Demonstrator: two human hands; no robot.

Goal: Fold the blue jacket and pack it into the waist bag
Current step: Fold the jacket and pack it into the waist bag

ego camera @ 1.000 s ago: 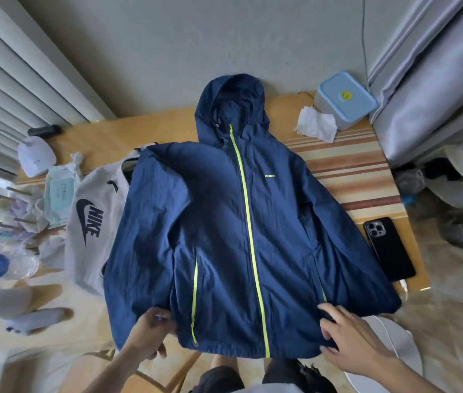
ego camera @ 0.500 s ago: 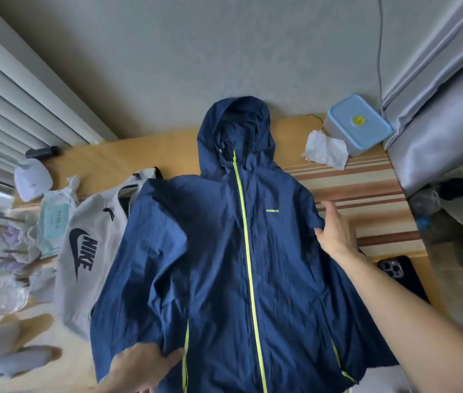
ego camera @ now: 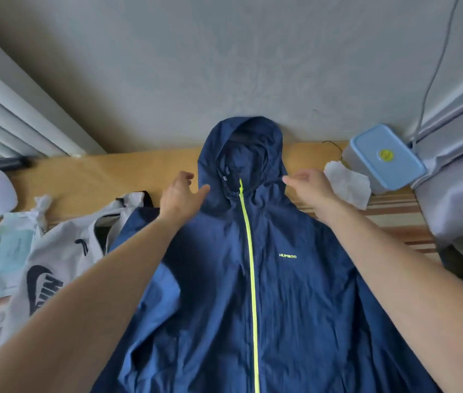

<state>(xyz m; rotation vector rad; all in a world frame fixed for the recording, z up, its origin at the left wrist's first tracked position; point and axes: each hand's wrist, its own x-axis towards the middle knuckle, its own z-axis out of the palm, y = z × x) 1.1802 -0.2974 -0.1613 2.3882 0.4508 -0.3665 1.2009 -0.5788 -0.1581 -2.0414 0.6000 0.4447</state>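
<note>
The blue jacket (ego camera: pixel 253 279) is laid flat, front up, on the wooden table (ego camera: pixel 128 174), its long axis running from the near edge toward the wall, with the hood pointed at the wall and the yellow-green zipper (ego camera: pixel 250 265) closed along that axis. The left hand (ego camera: pixel 180 198) is held at the left base of the hood, fingers loosely spread, thumb touching the fabric. The right hand (ego camera: pixel 311 187) is held at the right base of the hood, fingers loosely curled, nothing pinched. The grey waist bag (ego camera: pixel 63 259) is seen left of the jacket, partly overlapped by a sleeve. A light blue box (ego camera: pixel 384 156) stands right of the hood.
</note>
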